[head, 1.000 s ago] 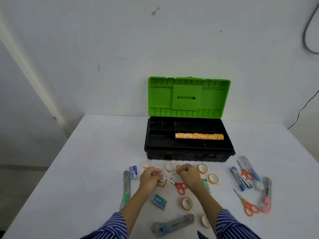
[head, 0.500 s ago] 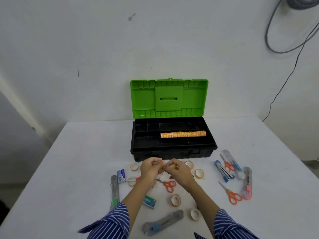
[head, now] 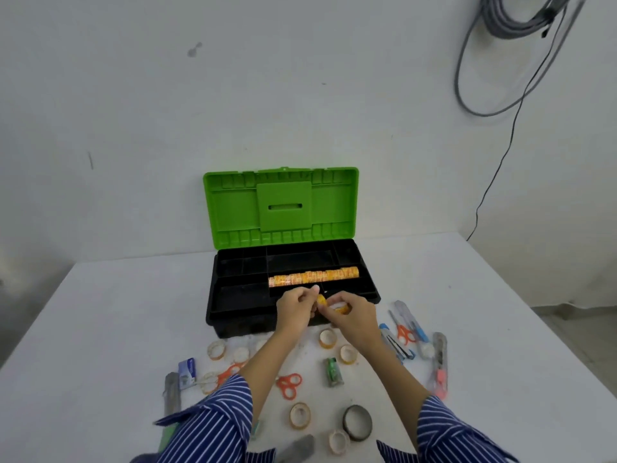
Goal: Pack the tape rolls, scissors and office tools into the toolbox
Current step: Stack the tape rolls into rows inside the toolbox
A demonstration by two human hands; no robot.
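Left hand and right hand raised together over the front edge of the toolbox, fingers of both curled. Right hand grasping a small yellow tape roll; a second sliver of yellow pinched between the two hands, though impossible to tell which hand truly carries it. Blue striped sleeves below.

Directly beyond the hands, a row of orange tape rolls lying edge to edge in the long middle compartment of the black tray, green lid standing open behind. Other compartments dark and seemingly bare.

Still loose on the white table, near the box front: several pale tape rolls, one dark roll, red scissors, a green stapler. To the right, more scissors among blue tools and a pink cutter. To the left, a blue box and a grey cutter.

Best done, by judgement: carry the held roll forward over the tray, turn it on edge to match the row, and set it at the row's left end, where a little room looks left, touching its neighbour. Lower gently to avoid knocking the line askew. Most of the packing still ahead
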